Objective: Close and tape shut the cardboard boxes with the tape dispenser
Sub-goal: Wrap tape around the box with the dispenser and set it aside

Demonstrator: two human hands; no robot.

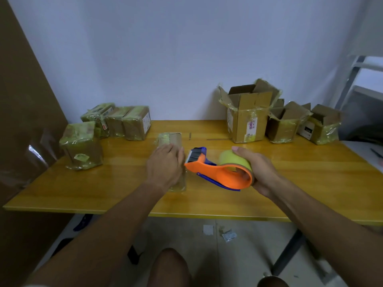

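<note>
The right hand (258,172) grasps the tape dispenser (217,170) by its roll end, with fingers wrapped over the yellow-green roll (234,159) and the palm under the orange frame. The blade end points left, very close to the left hand (164,165) and just above the table (290,183). The left hand lies on top of a small box (171,139) in the middle of the table; the fingers look flat and they press it down, not gripping. The far part of this box shows beyond the fingers, with some tape already on it.

I think the step now is to lay tape over this box. To do it well, the left hand should keep the flaps closed and the box steady. The dispenser should meet the box at an edge with the tape side down, then pull straight along the seam. The left hand must move away from the blade's path.

At the far left stand four sealed boxes (116,123), close together. At the far right stand three open boxes (248,117) with flaps up, waiting. These are well apart from the hands.
</note>
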